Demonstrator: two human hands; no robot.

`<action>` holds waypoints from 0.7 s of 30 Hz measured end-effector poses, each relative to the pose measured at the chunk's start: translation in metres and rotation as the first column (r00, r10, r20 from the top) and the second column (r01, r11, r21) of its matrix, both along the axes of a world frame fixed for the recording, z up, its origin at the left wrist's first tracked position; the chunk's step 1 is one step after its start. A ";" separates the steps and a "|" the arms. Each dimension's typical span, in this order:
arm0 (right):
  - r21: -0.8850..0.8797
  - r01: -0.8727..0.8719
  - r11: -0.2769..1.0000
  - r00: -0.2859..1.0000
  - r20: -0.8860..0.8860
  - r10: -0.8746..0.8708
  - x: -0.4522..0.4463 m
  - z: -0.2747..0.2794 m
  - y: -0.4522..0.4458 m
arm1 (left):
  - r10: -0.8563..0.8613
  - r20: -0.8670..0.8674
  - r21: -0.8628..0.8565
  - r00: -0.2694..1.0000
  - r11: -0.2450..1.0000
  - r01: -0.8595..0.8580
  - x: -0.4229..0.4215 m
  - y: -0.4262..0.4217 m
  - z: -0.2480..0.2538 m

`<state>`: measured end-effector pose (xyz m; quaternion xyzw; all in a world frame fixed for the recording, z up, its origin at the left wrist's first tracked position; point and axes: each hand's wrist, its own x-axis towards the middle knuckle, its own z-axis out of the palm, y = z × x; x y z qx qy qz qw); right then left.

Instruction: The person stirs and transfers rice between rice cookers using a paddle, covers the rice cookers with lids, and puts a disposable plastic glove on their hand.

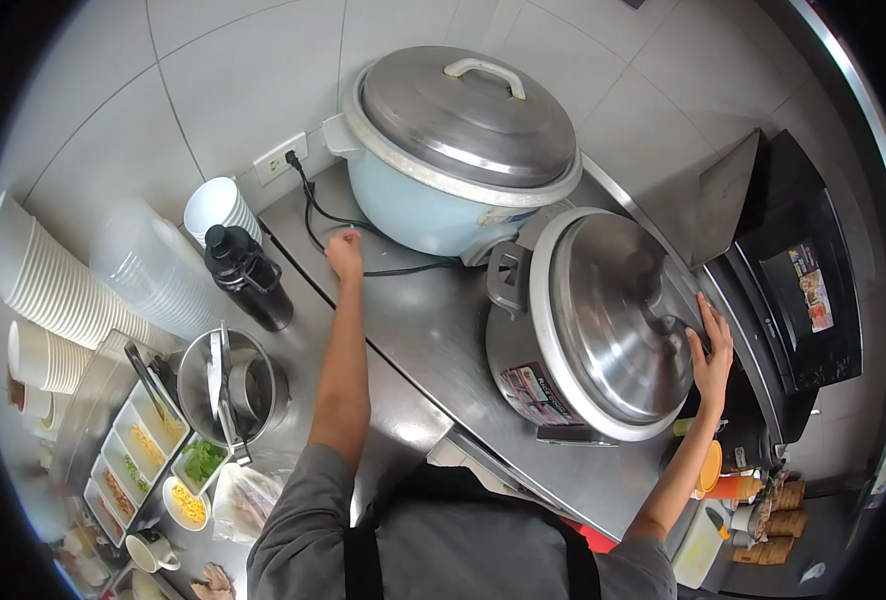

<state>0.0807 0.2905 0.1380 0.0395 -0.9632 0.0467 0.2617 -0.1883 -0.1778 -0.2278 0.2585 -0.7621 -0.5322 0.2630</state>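
My left hand (344,255) is over the steel counter beside a black cord, its fingers curled together; whether it holds anything is too small to tell. My right hand (708,345) rests with spread fingers on the right edge of the steel lid (613,310) of a large grey cooker (523,370). That lid sits on the cooker's white rim. Behind it stands a light blue cooker (403,205) with its own steel lid (463,120) on. A black plug (293,160) sits in the wall outlet (275,160), and its cord runs down close to my left hand.
Stacked bowls (53,270), a black bottle (248,280) and a steel pot (275,395) with utensils stand at left. Below them are a topping tray (123,450) and a bowl of yellow pieces (188,503). A black appliance (803,290) and a cutting board (701,545) are at right.
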 end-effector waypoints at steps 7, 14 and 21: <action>0.009 0.025 1.000 1.000 0.008 -0.025 0.001 0.000 0.000 | -0.062 0.136 -0.223 0.989 0.971 0.092 -0.019 -0.014 0.013; 0.021 0.057 0.998 0.996 0.062 -0.058 0.001 0.002 0.002 | -0.115 0.213 -0.455 0.970 0.867 0.203 -0.015 -0.009 0.039; 0.049 0.080 0.996 0.997 0.021 -0.081 0.005 0.004 -0.003 | -0.299 0.189 -0.048 0.935 0.949 0.313 -0.017 -0.013 0.032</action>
